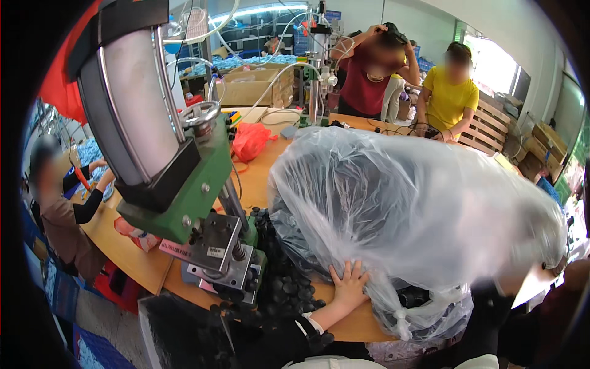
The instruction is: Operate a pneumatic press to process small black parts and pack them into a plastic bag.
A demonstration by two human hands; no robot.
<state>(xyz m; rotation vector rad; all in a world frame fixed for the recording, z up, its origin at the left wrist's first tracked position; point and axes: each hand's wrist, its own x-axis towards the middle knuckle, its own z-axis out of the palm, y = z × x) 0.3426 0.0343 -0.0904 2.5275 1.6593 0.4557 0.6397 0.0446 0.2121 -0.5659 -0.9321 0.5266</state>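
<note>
Head view of a wooden bench (pixel 258 184) in a workshop. The left hand (pixel 349 284) lies with fingers spread flat against the lower front of a large clear plastic bag (pixel 418 209); it presses the film and pinches nothing. The bag is bulky and crumpled, rests on the right half of the bench and fills most of the centre and right of the view. Its lower edge is gathered into a knotted neck (pixel 402 320) that hangs at the near edge of the bench, just right of the left hand. The right hand (pixel 513 284) shows only as a blurred patch at the bag's lower right flank, seemingly against the film; whether its fingers are spread or closed cannot be told.

Small round black caps (pixel 289 289) lie heaped on the bench just left of the left hand, and more of them show darkly through the bag's underside. A green press machine (pixel 196 190) with a grey upper housing stands at the left, its metal base (pixel 224 258) touching the heap of caps. A red plastic bag (pixel 251 140) lies farther back on the bench. Two people (pixel 405 74) stand beyond the far end, and another person (pixel 61 209) sits at the left.
</note>
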